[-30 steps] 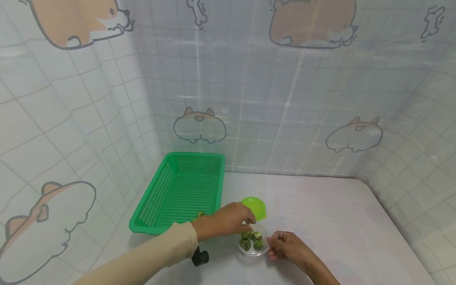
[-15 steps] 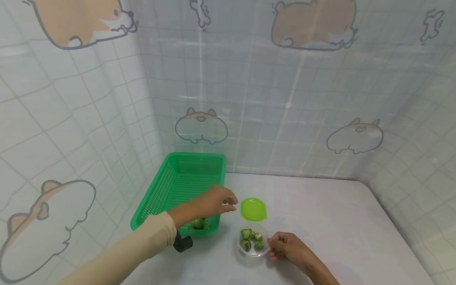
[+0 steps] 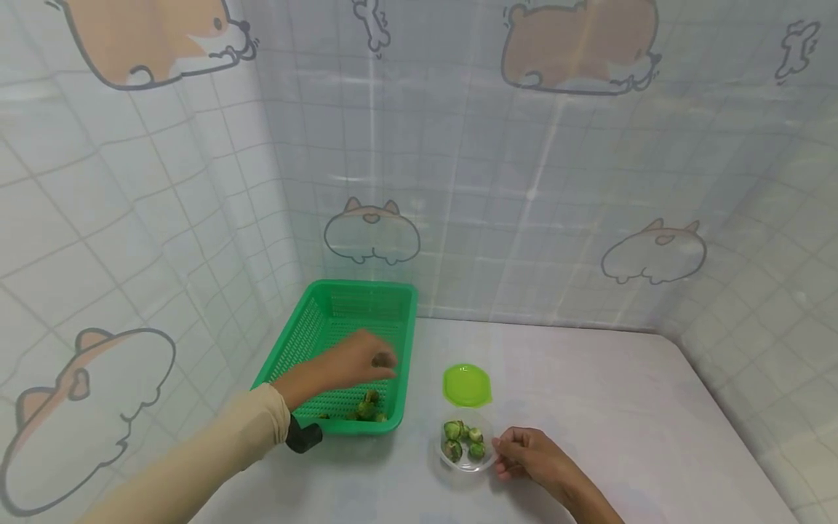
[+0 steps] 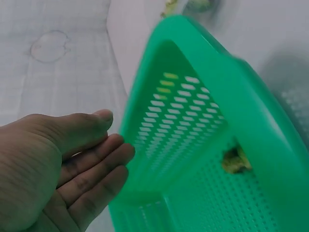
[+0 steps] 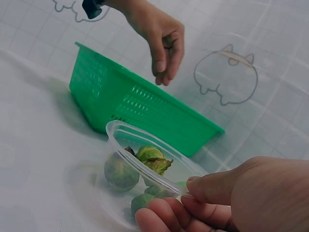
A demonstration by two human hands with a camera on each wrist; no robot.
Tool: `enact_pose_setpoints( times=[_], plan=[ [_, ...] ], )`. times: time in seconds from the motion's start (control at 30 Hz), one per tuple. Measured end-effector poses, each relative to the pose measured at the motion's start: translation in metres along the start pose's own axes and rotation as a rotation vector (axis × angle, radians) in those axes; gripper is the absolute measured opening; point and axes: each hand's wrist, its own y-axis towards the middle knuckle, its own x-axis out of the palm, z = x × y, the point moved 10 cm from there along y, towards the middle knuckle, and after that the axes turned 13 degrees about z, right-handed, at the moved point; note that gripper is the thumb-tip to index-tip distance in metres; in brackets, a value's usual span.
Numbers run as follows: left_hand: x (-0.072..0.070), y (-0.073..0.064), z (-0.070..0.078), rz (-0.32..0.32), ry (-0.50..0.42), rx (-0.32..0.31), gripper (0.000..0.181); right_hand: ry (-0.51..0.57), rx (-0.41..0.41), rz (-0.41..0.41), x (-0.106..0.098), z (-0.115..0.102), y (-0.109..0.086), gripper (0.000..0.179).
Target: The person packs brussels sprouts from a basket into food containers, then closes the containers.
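We see the left hand (image 3: pixel 363 358) relaxed, holding nothing, over the basket (image 3: pixel 369 300). We see the right hand (image 3: pixel 529 453) pinching the bowl (image 3: pixel 466 467) with sprouts (image 3: pixel 452 450) inside.

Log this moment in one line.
left hand: empty, above green basket | right hand: pinches clear bowl | sprouts: in basket, bowl | lid: off bowl

There are one basket (image 3: pixel 373 300), one bowl (image 3: pixel 466 466), one lid (image 3: pixel 467 386), two hands (image 3: pixel 527 453) and at least eight sprouts (image 3: pixel 476 451).
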Motion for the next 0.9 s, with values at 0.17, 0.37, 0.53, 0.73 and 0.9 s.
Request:
enact_pose_setpoints(
  times=[0.17, 0.37, 0.53, 0.73, 0.9],
  plan=[
    [0.001, -0.009, -0.013, -0.040, 0.018, -0.031, 0.016, -0.004, 0.011, 0.005, -0.001, 0.002, 0.000, 0.026],
    [0.004, -0.016, -0.022, -0.070, 0.043, -0.048, 0.012, -0.005, 0.012, 0.002, -0.001, 0.003, 0.001, 0.026],
    [0.011, -0.020, -0.027, -0.104, 0.092, -0.051, 0.005, -0.007, 0.013, 0.003, -0.001, 0.004, 0.001, 0.026],
    [0.022, -0.027, -0.032, -0.149, 0.102, -0.047, 0.007, -0.006, 0.010, 0.002, -0.001, 0.002, 0.001, 0.026],
    [0.033, -0.030, -0.044, -0.172, 0.113, -0.061, 0.008, -0.005, 0.009, -0.004, -0.001, 0.000, 0.000, 0.027]
  ],
)
